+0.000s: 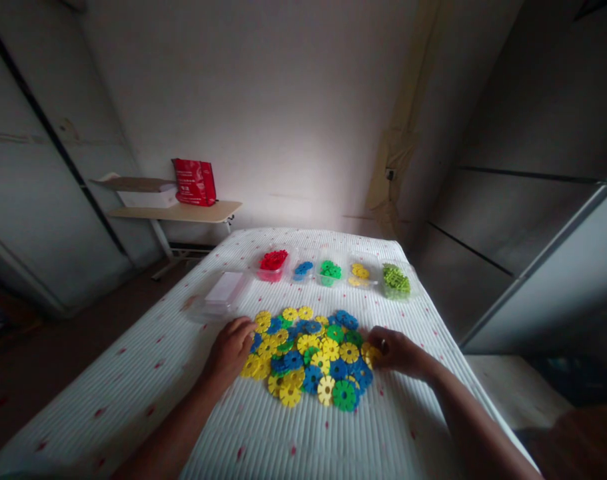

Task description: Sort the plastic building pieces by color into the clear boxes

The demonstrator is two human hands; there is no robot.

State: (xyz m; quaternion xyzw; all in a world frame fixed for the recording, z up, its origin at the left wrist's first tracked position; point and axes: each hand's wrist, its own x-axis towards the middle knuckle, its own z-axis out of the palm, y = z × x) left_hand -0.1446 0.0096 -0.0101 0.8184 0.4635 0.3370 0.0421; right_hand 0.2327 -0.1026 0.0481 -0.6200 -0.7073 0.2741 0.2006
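Observation:
A loose pile of flower-shaped plastic discs [320, 363] in yellow, blue and green lies on the quilted white sheet. At the pile's right edge, my right hand [396, 351] pinches a yellow flower disc [369, 353] between thumb and fingers. My left hand [230, 347] rests against the left edge, its fingers curled together near some yellow discs [262, 322]. Whatever those left fingers hold, if anything, is hidden. A green disc [344, 395] and a pale yellow disc [326, 391] lie flat at the near side of the pile.
Beyond the pile stand clear tubs of red pieces [274, 260], blue discs [303, 269], green discs [330, 269], yellow discs [360, 271] and light green pieces [396, 279]. A clear container with a whitish block [224, 289] sits left. A side table [198, 212] carries a red bag [194, 182].

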